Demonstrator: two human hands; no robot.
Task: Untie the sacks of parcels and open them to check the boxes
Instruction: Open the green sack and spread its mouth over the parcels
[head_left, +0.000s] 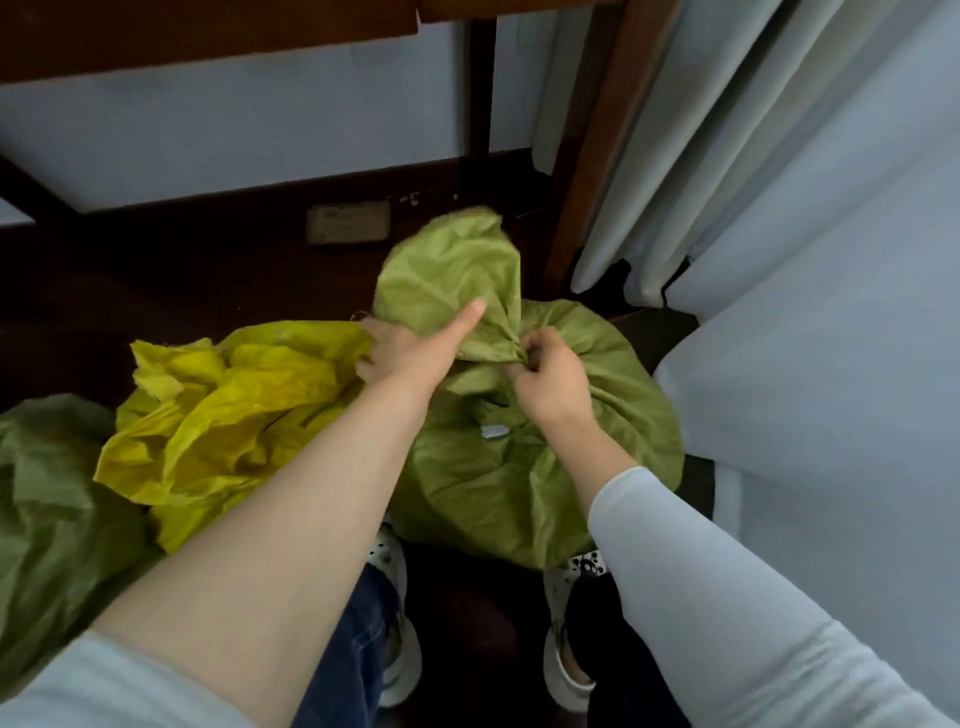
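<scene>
- The green sack (519, 467) stands on the floor just in front of the person's shoes, bulging and shut, with its cloth gathered to a tight neck (511, 352) at the top.
- The left hand (400, 353) holds the loose flap of cloth above the neck. Its thumb lies straight along the flap and the other fingers (366, 366) are curled round the far side.
- The right hand (550, 384) is at the neck itself, with its fingers (530, 349) bunched and pinching the gathered cloth where the tie sits. The tie is too small to make out.
- A small white label (494, 432) shows on the sack just below the neck.
- Left of the green sack, and touching it, lies a yellow sack (223, 410), crumpled with its top slack. Whether it is fully open I cannot tell.
- Further left of the green sack is a second green sack (52, 493), partly cut off by the frame.
- Behind the green sack stands a wooden table leg (597, 156), and a pale curtain (727, 130) hangs to the right.
- Step in hand, as I judge it: loosening the tie on the green sack. No boxes are in sight.
- The next move likely calls for the left hand to steady the flap while the right works the tie free. After that, both hands would spread the mouth wide enough to look inside.
</scene>
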